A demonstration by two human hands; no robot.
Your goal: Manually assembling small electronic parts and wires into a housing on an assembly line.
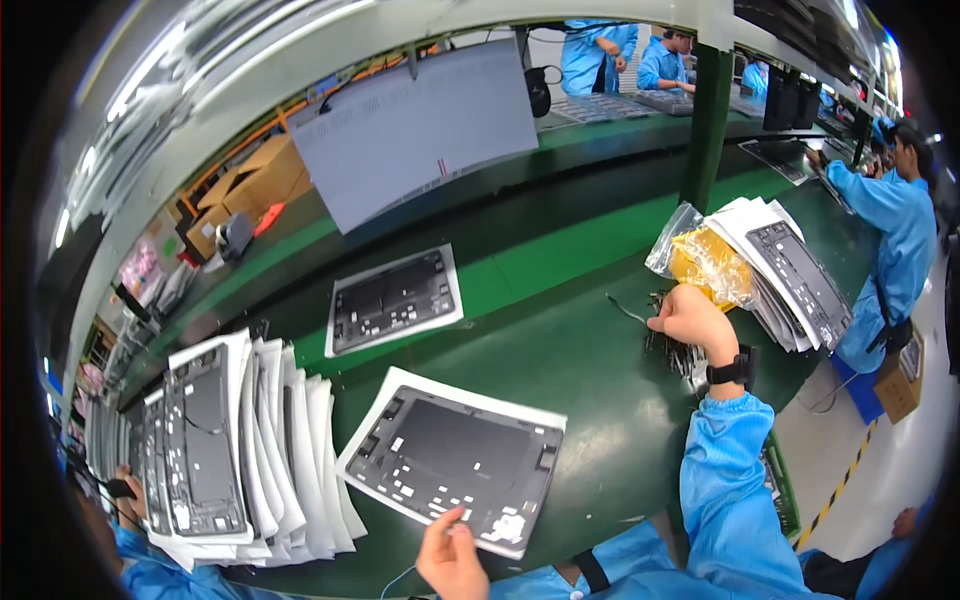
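Note:
In front of me a dark grey tablet-like housing (460,455) with small white pads lies tilted on a white sheet. My left hand (452,560) is at its near edge, thumb and forefinger curled close together; what they pinch, if anything, is too small to make out. Off to the right, my right hand (697,320) pinches over a pile of small black strip-like parts (680,355). A thin dark cable (627,309) sticks out leftward from its fingertips. A black band (728,372) circles that wrist.
A tall stack of housings and white sheets (325,450) stands at left. Another housing (392,300) lies farther back. Beyond my right hand are a yellow plastic-wrapped bundle (710,262) and a second stack (800,275). A green post (708,130) rises behind; co-workers in blue (895,230) work nearby.

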